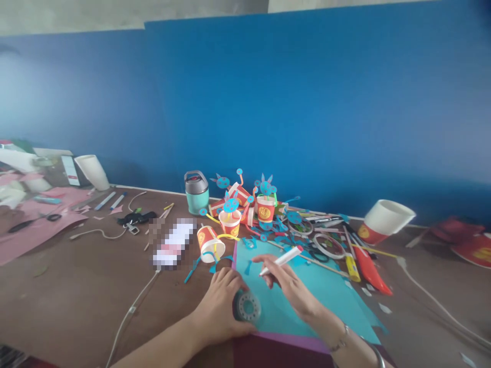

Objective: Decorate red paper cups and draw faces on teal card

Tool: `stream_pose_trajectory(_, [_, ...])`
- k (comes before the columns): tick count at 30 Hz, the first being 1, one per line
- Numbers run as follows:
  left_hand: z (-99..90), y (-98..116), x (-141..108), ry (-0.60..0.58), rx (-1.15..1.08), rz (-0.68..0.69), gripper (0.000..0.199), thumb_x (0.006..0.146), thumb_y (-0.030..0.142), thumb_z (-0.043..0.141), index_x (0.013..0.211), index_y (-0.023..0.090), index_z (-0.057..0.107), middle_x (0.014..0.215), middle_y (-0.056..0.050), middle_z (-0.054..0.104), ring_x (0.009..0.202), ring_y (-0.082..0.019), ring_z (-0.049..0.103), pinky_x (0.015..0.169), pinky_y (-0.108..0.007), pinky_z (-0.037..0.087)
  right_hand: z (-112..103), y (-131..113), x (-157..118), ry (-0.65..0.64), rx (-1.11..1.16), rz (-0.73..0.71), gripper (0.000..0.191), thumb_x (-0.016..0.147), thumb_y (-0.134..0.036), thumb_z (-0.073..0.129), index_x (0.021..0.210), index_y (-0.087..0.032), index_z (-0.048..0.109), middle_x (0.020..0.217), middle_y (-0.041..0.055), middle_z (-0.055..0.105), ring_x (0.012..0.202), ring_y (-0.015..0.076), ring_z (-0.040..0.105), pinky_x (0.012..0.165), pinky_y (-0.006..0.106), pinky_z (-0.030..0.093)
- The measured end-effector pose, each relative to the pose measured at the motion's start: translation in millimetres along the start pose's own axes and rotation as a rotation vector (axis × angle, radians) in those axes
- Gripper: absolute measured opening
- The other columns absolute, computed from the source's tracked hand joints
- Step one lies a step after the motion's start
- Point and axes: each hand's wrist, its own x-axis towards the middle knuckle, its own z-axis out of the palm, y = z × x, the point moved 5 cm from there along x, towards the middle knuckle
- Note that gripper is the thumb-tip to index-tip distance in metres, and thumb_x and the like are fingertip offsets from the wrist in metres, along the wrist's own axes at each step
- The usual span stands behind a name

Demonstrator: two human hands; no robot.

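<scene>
Left hand (221, 309): we curl its fingers and thumb around the roll (248, 306), gripping it at its left side.
Roll: it sits on the left part of the blue paper (326, 301), near the middle of the worktop's (69, 301) near edge; its outline is blurred.
Right hand (289, 286): we grip the white marker (282, 260) in its fingers, above the blue paper.
White marker: tilted, red end up to the right, other end down towards the paper; we cannot tell whether it touches.
Decorated cups (230, 223): clustered beyond the blue paper towards the far edge, some upright, some tipped over.
Teal container (197, 201): upright near the far edge, just left of the cups.
Phone (174, 244): pixelated, left of the cups, with a white cable (132, 309) running to the near edge.
Right of the cups: tape rings (329, 246), a yellow tube (352, 268) and a red pouch (371, 271).
Far right: a large white cup (387, 217), tilted near the far edge.
</scene>
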Motion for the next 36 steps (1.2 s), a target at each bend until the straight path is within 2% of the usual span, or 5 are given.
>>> stream_pose_trajectory(12, [-8.7, 15, -8, 0.063, 0.200, 0.097, 0.084, 0.052, 0.071, 0.069, 0.116, 0.019, 0.054, 0.113, -0.009, 0.059, 0.107, -0.030, 0.050, 0.092, -0.047, 0.042, 7, 23, 10, 0.044, 0.080, 0.079, 0.023, 0.073, -0.040, 0.059, 0.070, -0.018, 0.054, 0.054, -0.0036, 0.053, 0.054, 0.0124, 0.046, 0.055, 0.025, 0.035])
stream_pose_trajectory(15, [5.5, 34, -27, 0.035, 0.496, 0.166, 0.050, 0.080, 0.049, 0.058, 0.120, 0.018, 0.056, 0.122, -0.012, 0.060, 0.103, -0.027, 0.059, 0.080, -0.037, 0.053, 6, 27, 9, 0.049, 0.128, 0.098, 0.028, 0.071, -0.044, 0.063, 0.074, -0.017, 0.057, 0.061, 0.0003, 0.061, 0.060, 0.0149, 0.053, 0.059, 0.027, 0.040])
stream_pose_trajectory(19, [40.7, 49, -47, 0.059, 0.877, 0.126, 0.044, 0.084, 0.018, 0.053, 0.128, 0.019, 0.054, 0.124, -0.017, 0.061, 0.047, -0.011, 0.061, 0.039, -0.020, 0.047, 6, 26, 7, 0.053, 0.150, 0.110, 0.030, 0.073, -0.048, 0.059, 0.076, -0.018, 0.060, 0.064, 0.0031, 0.063, 0.065, 0.0183, 0.057, 0.063, 0.029, 0.043])
stream_pose_trajectory(29, [59.6, 54, -48, 0.171, 1.039, -0.037, 0.048, 0.083, 0.018, 0.054, 0.130, 0.026, 0.052, 0.129, -0.021, 0.056, 0.033, -0.005, 0.051, 0.035, -0.019, 0.044, 5, 18, 7, 0.063, -0.054, 0.142, 0.031, 0.080, -0.046, 0.048, 0.067, -0.020, 0.060, 0.060, 0.0004, 0.055, 0.061, 0.0162, 0.051, 0.063, 0.029, 0.042])
stream_pose_trajectory(36, [63.2, 56, -46, 0.081, 1.075, -0.044, 0.059, 0.082, 0.023, 0.056, 0.138, 0.026, 0.038, 0.139, -0.030, 0.039, 0.037, -0.007, 0.055, 0.036, -0.021, 0.043, 35, -1, 22, -0.216, -0.236, 0.069, 0.020, 0.079, -0.037, 0.054, 0.073, -0.018, 0.054, 0.066, 0.0009, 0.062, 0.065, 0.0164, 0.060, 0.062, 0.026, 0.045])
